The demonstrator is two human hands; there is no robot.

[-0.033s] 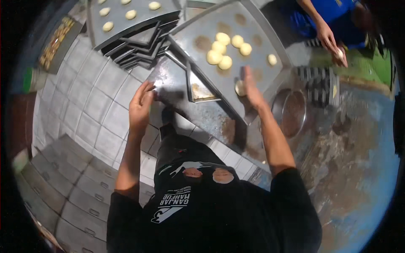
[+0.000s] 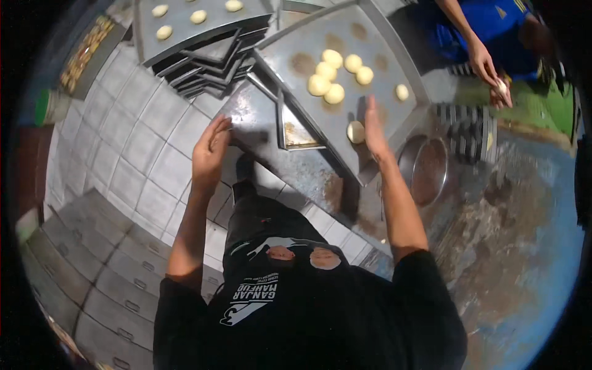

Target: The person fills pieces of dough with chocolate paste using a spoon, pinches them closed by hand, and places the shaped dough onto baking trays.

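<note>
My right hand is open, its fingers straight and its palm turned to the left, edge-on over the large metal baking tray. Just left of it, on the tray near its near corner, sits a pale dough ball; no grip on it shows. Farther up the tray, several yellowish dough balls stand in a cluster, and one more dough ball lies alone toward the right side. My left hand is held in the air to the left of the tray, open with fingers extended and nothing in it.
A stack of trays stands at the far left, its top one bearing spaced dough balls. An oval metal basin sits right of the baking tray. At the far right, a co-worker's hands hold a dough piece above a green surface.
My right hand has shifted slightly off the near dough ball, which shows more fully. The fingers of my left hand have straightened. The whole view has moved a little.
</note>
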